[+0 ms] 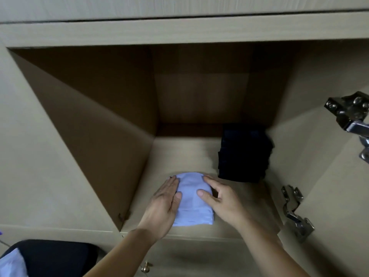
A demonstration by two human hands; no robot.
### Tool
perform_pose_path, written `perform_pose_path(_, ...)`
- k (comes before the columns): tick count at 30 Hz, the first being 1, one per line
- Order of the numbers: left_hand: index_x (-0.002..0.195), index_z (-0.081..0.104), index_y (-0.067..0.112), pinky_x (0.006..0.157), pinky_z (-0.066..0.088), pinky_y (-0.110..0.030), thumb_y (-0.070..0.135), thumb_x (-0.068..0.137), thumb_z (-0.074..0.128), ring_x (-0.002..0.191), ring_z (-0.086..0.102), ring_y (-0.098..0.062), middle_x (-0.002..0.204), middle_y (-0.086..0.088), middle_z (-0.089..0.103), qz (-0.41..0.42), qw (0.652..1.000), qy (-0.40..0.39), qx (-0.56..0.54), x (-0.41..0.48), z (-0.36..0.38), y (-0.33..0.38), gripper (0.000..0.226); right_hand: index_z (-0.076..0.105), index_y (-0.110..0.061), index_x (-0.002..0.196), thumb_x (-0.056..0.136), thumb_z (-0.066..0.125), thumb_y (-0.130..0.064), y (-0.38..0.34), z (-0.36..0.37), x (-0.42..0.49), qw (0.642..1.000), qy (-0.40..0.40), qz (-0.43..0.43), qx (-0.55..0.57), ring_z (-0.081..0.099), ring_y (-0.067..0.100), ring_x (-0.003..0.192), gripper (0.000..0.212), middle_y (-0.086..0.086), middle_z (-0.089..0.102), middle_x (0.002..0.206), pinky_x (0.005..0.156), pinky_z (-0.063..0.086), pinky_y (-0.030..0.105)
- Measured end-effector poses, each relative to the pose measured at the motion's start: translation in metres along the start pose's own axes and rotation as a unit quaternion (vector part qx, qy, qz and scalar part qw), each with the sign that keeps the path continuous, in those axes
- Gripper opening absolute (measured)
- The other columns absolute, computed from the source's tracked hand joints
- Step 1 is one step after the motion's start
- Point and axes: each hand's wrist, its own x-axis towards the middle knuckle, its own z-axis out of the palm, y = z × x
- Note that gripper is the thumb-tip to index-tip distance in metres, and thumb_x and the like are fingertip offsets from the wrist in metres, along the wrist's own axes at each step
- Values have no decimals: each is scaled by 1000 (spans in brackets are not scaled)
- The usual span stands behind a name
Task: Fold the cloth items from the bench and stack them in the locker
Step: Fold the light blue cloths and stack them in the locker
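Both hands on the folded pale blue cloth (192, 198) at the front of the beige wooden locker shelf (179, 152): left hand (165, 202) flat against its left edge, right hand (221, 198) loosely cupping the right edge, thumbs on top; folded dark navy stack (243, 154) sits back right

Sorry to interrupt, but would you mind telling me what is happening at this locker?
A person has a folded light blue cloth lying on the locker shelf, with the left hand and right hand touching its two sides. A dark folded stack sits at the back right, apart from it.
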Motion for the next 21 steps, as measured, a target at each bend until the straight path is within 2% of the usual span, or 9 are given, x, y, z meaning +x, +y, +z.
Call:
perform_pose_path(3,150,31,17,111,3,-3,47,93,27,144,16,1,157,8,23,-17,999,16,-37,-1,12,-4,65,48,-13,139,88,67,-27,11,11,-2,999,29,6,36,42,1,130,55,-8,48,141,101,27,2)
perform_pose_path(8,152,26,20,113,4,-5,48,95,28,144,8,11,155,20,16,-28,994,44,-101,-7,27,-9,63,49,-16,138,89,66,-27,21,20,-5,997,53,1,61,41,-6,129,53,-15,46,139,100,24,-1)
perform_pose_path(12,152,27,16,110,3,-2,38,102,34,146,10,5,159,11,18,-27,995,28,-97,-6,23,-10,55,50,-14,137,89,65,-25,17,18,-5,997,43,9,67,42,-4,128,52,-13,48,138,102,26,1)
perform_pose_path(14,150,33,15,107,6,0,36,103,40,145,20,-1,158,5,26,-33,997,23,-71,-5,13,-6,52,52,-13,136,90,65,-24,8,13,-4,998,36,13,53,48,0,124,49,-10,52,134,97,30,-1)
perform_pose_path(15,149,37,14,106,9,1,40,102,42,143,27,-5,155,3,34,-37,997,32,-53,-6,6,-2,54,54,-15,133,90,66,-25,2,10,-4,998,38,13,42,51,2,120,46,-9,56,130,96,34,1)
perform_pose_path(18,140,51,8,104,15,-1,56,89,36,134,45,-20,144,-6,51,-35,998,50,1,-15,-22,16,72,64,-19,120,87,69,-23,-17,1,-7,995,100,-6,8,62,12,108,34,-6,66,116,96,49,28)
perform_pose_path(19,137,54,7,105,19,-5,58,85,32,131,49,-23,141,-8,54,-21,998,57,26,-20,-31,22,76,66,-19,117,85,70,-19,-25,-3,-10,993,120,-9,-18,64,16,105,32,-3,67,112,93,50,33)
perform_pose_path(21,135,57,9,106,32,-19,58,82,27,125,53,-27,137,-6,58,-8,995,70,67,-33,-50,36,78,65,-19,118,82,69,-11,-46,-12,-20,988,135,-19,-75,63,20,104,37,0,65,112,90,50,33)
